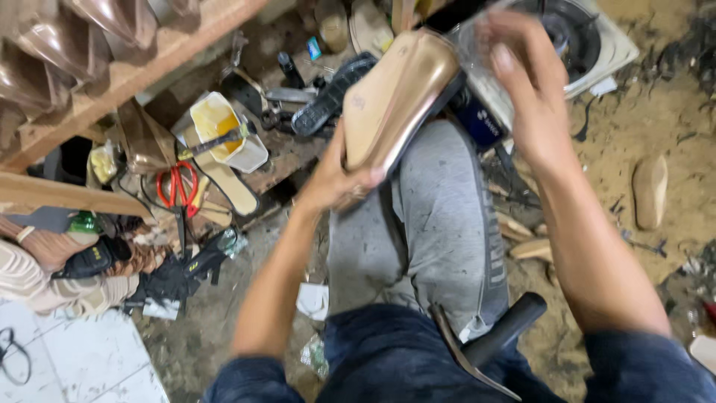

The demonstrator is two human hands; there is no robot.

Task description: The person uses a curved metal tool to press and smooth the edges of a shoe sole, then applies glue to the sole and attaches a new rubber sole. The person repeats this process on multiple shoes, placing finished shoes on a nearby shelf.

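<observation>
My left hand (pixel 339 175) grips the near end of a tan, glossy shoe piece on a last (pixel 395 93), sole side up, held over my grey-trousered knee (pixel 440 216). My right hand (pixel 526 82) hovers just right of the shoe's far end with fingers curled; it looks blurred, and whether it holds something thin and clear I cannot tell. A dark curved tool with a black handle (pixel 485 347) rests on my lap near my blue shirt.
A white glue pot with a brush (pixel 224 134) and red-handled scissors (pixel 177 185) lie at left under a wooden shelf (pixel 142 71) of shoe parts. A stack of soles (pixel 45 269) sits far left. A wooden last (pixel 650 190) lies on the dirt floor at right.
</observation>
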